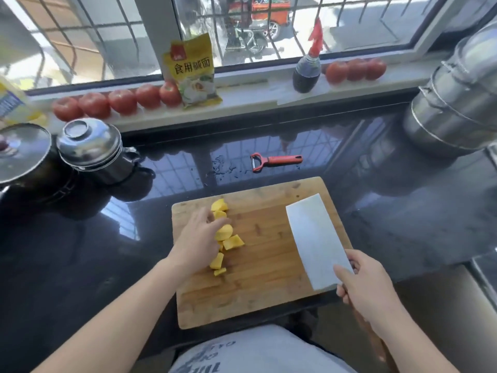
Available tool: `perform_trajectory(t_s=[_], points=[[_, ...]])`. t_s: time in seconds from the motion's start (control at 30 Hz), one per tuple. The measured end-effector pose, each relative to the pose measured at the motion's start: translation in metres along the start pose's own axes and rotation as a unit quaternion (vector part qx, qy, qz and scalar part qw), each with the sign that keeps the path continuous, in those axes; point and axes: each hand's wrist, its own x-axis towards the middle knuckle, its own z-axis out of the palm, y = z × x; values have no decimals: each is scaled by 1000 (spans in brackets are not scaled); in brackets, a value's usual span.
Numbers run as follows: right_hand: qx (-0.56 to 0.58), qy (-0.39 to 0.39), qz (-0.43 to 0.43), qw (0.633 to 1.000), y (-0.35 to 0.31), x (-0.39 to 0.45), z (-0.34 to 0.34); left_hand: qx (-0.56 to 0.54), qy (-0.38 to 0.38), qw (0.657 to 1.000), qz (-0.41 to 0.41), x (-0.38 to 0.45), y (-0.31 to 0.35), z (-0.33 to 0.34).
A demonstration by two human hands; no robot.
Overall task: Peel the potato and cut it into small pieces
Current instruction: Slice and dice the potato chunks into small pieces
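Several yellow peeled potato pieces [225, 239] lie along the left part of a wooden cutting board [265, 286]. My left hand [200, 242] lies over them with its fingers stretched out, touching the larger rounded piece and hiding some of the others. My right hand [361, 285] grips the handle of a cleaver [313, 238]. Its wide pale blade rests flat over the board's right side, apart from the potato. A red peeler [277, 160] lies on the dark counter beyond the board.
Two steel lidded pots [91, 149] stand at the left and a stacked steel steamer [457, 103] at the right. Tomatoes [121, 102], a yellow packet [192, 71] and a dark bottle [306, 74] line the windowsill. Water drops [223, 168] lie near the peeler.
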Motion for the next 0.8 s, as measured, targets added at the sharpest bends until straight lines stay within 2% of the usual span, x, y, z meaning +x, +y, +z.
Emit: perform_trajectory(t_s=[0.1,0.13,0.27,0.33,0.47,0.6,0.67,0.73,0.8], points=[[-25,-21,-23,999,2,18,-17,-61,114,988,-87,18,11,-4],[-31,-26,-29,999,2,24,-21,-67,109,985,-119,32,15,-8],[-32,-33,-39,998,-1,40,-25,-5,-32,985,-170,80,23,-9],[-25,-28,-42,998,0,43,-25,14,-32,986,-160,91,23,-6],[-6,-9,-28,1000,9,44,-26,-19,38,995,-94,95,49,-12],[9,16,3,1000,20,35,-27,-86,-22,996,2,49,103,16],[12,27,19,999,25,28,-28,-112,-14,994,8,16,119,45],[6,31,26,999,29,21,-25,-123,26,992,2,-5,119,71],[-4,30,27,999,31,16,-21,-89,43,995,5,-11,111,87]])
